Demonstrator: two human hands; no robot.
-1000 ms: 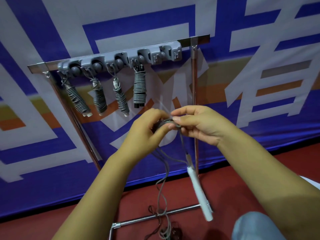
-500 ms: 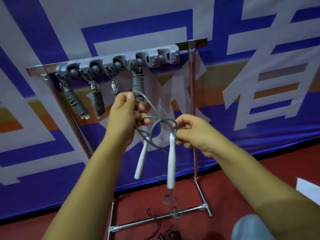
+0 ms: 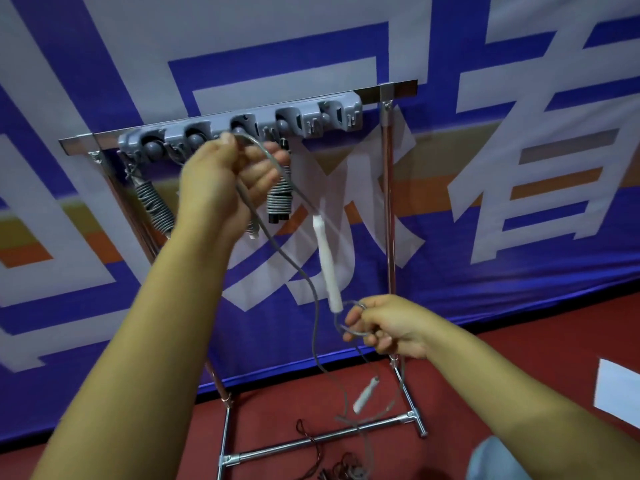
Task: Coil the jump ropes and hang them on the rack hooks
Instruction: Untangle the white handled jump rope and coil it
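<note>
My left hand (image 3: 228, 178) is raised in front of the grey hook rail (image 3: 242, 129) and grips the grey cord of a jump rope (image 3: 311, 306). The cord hangs down in a curve to my right hand (image 3: 388, 327), which pinches a loop of it low and to the right. One white handle (image 3: 327, 265) stands tilted between my hands; the other white handle (image 3: 365, 394) dangles below my right hand. Coiled ropes hang on the rail: one at the left (image 3: 154, 206), one with dark handles (image 3: 278, 199) beside my left hand. Others are hidden behind that hand.
The rail sits on a chrome rack with a right post (image 3: 389, 202) and a floor crossbar (image 3: 329, 436). Dark cords (image 3: 343, 467) lie on the red floor under it. A blue and white banner fills the wall behind. A white sheet (image 3: 620, 393) lies at the right.
My left hand has risen with the cord up to the hook rail. My right hand has dropped lower and to the right, stretching the rope out; the handles now hang apart.
</note>
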